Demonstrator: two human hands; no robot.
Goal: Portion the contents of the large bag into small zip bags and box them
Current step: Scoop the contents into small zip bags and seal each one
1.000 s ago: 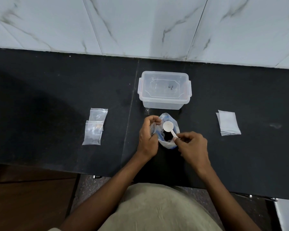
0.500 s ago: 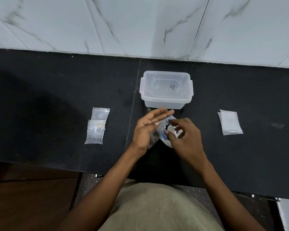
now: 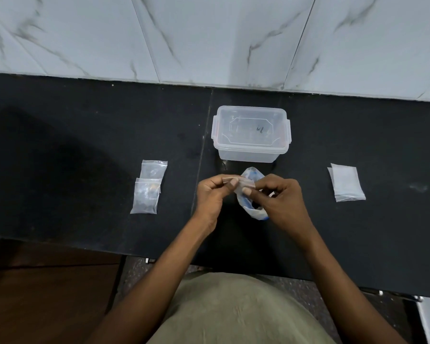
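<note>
My left hand (image 3: 212, 194) and my right hand (image 3: 281, 199) both pinch the top edge of a small clear zip bag (image 3: 241, 186) just above the black counter. Under them lies the large bag (image 3: 252, 175), white with blue print, its mouth partly hidden by my right hand. Behind it stands a clear plastic box (image 3: 250, 134) with its lid on. Two small filled zip bags (image 3: 148, 188) lie overlapping on the left. A stack of flat empty zip bags (image 3: 346, 183) lies on the right. The white spoon is hidden from view.
The black counter (image 3: 85, 145) runs the full width, backed by a marble-tiled wall (image 3: 209, 38). Its front edge is close to my body, with a brown floor (image 3: 47, 294) below at the left.
The right hand held a white spoon over the large bag; the spoon has gone out of sight. Both hands have come together and now pinch the small bag's top edge.
</note>
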